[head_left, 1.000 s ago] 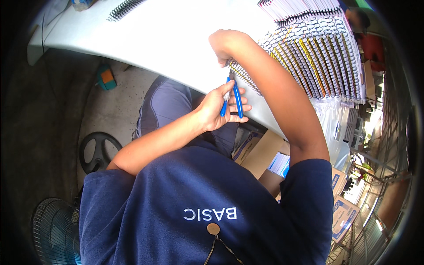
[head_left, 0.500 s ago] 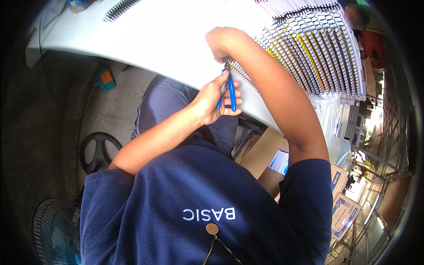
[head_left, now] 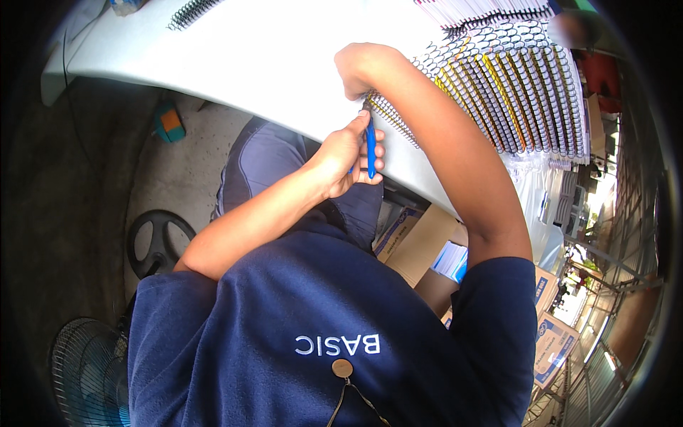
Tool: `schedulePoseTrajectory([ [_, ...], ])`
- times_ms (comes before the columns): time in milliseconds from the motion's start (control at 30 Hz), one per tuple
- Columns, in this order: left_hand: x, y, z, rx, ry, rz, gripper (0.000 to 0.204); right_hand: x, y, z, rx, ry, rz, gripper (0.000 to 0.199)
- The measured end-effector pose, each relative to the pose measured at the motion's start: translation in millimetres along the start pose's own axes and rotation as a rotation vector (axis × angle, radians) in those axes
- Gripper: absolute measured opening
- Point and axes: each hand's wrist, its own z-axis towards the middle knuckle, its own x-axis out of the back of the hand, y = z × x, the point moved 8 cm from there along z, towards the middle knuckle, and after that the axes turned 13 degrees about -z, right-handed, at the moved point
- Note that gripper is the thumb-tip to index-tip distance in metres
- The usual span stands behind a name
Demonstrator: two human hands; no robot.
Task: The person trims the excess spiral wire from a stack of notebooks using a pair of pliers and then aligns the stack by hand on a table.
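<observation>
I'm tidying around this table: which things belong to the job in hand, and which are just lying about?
Belong to the job:
blue-handled pliers, in the left hand
spiral-bound books, by the right hand

Apparently lying about:
wire-caged fan
cardboard boxes
teal-and-orange object on the floor
black spiral coils on the table, though possibly related

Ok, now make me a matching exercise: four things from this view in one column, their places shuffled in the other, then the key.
1. blue-handled pliers
2. spiral-bound books
3. black spiral binding
4. wire-caged fan

A. at the picture's lower left
B. on the white table, to the right of the right forearm
C. in the left hand
D. on the table, at the picture's upper left

Pairs: 1-C, 2-B, 3-D, 4-A
</observation>
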Motion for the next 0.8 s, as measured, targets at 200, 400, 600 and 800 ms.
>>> schedulePoseTrajectory([
  [200,4.0,0.6,2.1,0.014,-0.041,-0.011,0.045,-1.1,0.8,4.1,0.04,-0.045,0.028,0.022],
  [400,-2.9,-3.1,-10.4,0.033,-0.097,0.094,0.049,-2.1,2.3,3.1,0.001,-0.063,-0.001,0.022],
  [600,0.6,0.7,2.0,0.053,-0.054,0.119,0.049,2.4,-0.7,0.6,0.038,-0.053,0.001,0.021],
  [800,5.5,0.8,-1.8,0.015,-0.05,0.232,0.05,4.0,0.8,0.5,0.06,-0.053,0.007,0.02],
])
